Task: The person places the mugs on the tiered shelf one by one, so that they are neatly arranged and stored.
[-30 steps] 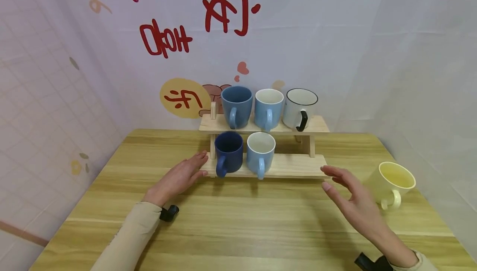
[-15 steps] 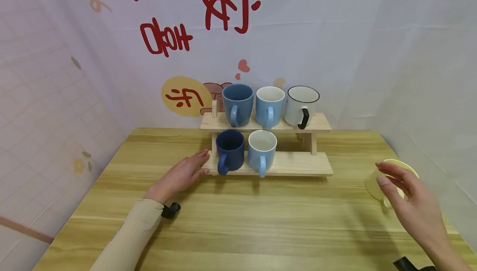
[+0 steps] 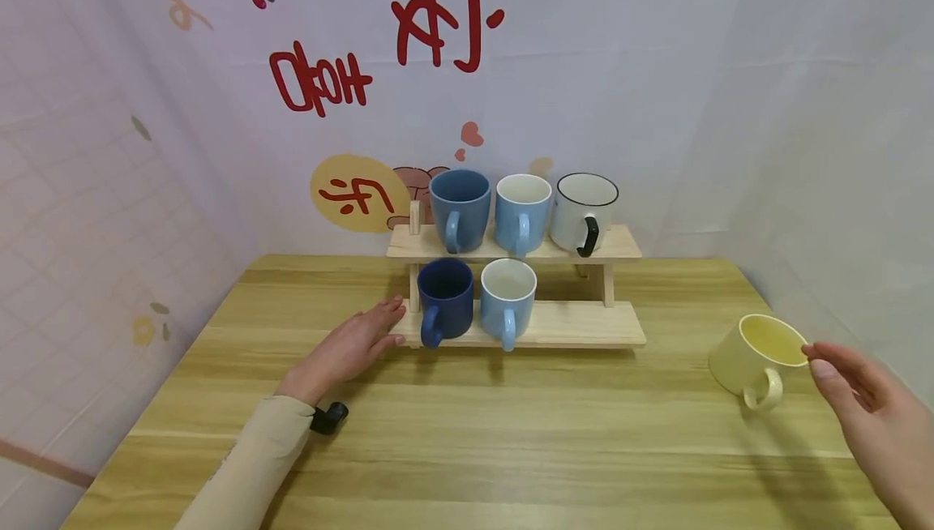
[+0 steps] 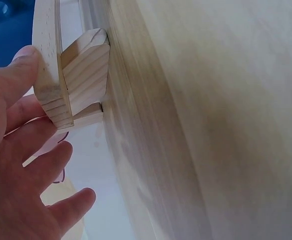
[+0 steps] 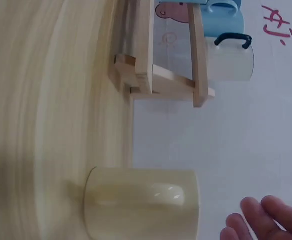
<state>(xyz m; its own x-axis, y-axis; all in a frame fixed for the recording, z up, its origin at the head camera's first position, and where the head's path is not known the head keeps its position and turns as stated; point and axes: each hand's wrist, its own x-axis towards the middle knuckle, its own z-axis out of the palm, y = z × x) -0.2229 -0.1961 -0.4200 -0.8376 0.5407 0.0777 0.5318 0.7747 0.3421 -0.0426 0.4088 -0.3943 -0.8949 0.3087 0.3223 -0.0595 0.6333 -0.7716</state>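
In the head view my left hand (image 3: 343,356) is at the left end of a two-tier wooden rack (image 3: 584,323). The left wrist view shows the thumb on the lower board and the nearest fingers around its end, holding it. My right hand (image 3: 879,412) hovers right of a pale yellow mug (image 3: 737,364), fingers loosely bent and holding nothing; in the right wrist view a gap separates fingers and mug. On the lower tier stand a dark blue mug (image 3: 448,303) and a light blue mug (image 3: 508,303), handles facing me.
The upper tier bears a grey-blue mug (image 3: 467,214), a light blue mug (image 3: 527,214) and a white mug (image 3: 580,222) with a black handle. Beneath everything is a wood-grain table (image 3: 511,433). A printed white cloth (image 3: 693,108) hangs behind and at the sides.
My right hand has moved right, from the lower tier's right end, past the yellow mug to its far side. The left hand stays at the rack.
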